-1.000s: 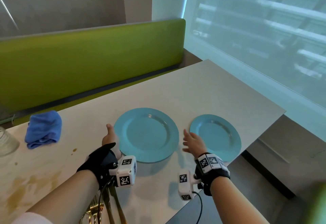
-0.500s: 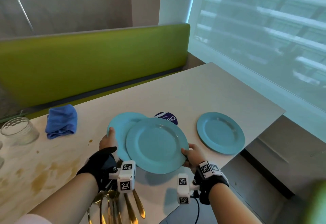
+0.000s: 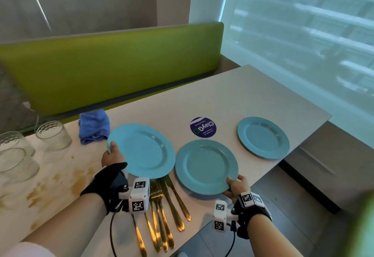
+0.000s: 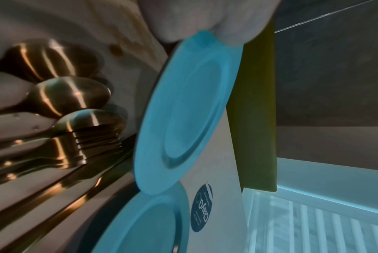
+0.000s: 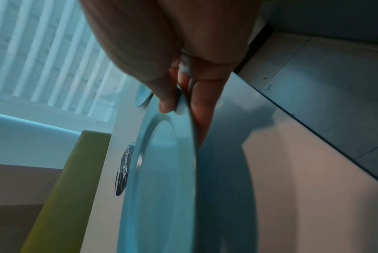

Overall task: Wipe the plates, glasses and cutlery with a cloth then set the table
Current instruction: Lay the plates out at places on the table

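Note:
My left hand (image 3: 113, 156) grips the near-left rim of a blue plate (image 3: 143, 151), thumb on top, held a little above the table (image 3: 253, 98). My right hand (image 3: 235, 185) pinches the near-right rim of a second blue plate (image 3: 205, 165); the right wrist view shows the thumb (image 5: 164, 95) above this plate (image 5: 162, 188) and fingers beneath. A third blue plate (image 3: 263, 137) lies flat at the right. Gold cutlery (image 3: 166, 210) lies by the near edge, partly under my left wrist. A folded blue cloth (image 3: 94, 126) sits beyond the left plate.
Clear textured glasses (image 3: 53, 135) stand at the far left, over brownish stains (image 3: 60, 183). A round purple sticker (image 3: 203, 127) marks the table between the plates. A green bench back (image 3: 113, 62) runs behind; the table's right edge drops to the floor.
The stacked plates have been pulled apart: my left hand carried one to the left, my right hand drew the other to the right and nearer. The purple sticker is now uncovered.

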The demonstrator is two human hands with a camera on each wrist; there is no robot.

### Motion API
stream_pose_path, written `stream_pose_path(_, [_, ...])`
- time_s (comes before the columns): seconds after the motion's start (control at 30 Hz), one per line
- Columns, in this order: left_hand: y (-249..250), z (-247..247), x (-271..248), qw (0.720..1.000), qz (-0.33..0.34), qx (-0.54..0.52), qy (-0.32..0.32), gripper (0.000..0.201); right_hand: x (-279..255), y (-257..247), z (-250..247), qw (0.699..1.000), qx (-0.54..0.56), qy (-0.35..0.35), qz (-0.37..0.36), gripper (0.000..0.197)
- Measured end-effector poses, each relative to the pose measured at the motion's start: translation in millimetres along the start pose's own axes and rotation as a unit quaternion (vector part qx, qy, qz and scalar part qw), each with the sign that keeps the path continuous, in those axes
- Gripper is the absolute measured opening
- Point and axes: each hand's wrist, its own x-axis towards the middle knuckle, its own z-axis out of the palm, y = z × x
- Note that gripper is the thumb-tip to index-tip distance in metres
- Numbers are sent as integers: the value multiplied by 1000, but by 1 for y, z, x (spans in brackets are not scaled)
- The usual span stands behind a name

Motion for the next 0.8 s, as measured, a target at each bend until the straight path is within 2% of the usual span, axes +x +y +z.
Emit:
stream_pose_path(0.3, [-11,-15,9,999,-14,-39,-18,66,-21,10,-2,999,-10,13,42,13])
stream_pose_path(0.53, [-6,-21,15,998,-16,-54,-30,66,-31,20,-7,996,-66,39,53,5])
stream_pose_path(0.67, [2,-25,12,998,-15,-51,-46,64,-31,17,-8,986,-139,64,62,11])
stream_pose_path(0.8, [4,-27,10,997,-14,-51,-58,62,-41,8,-5,960,-261,100,27,28])
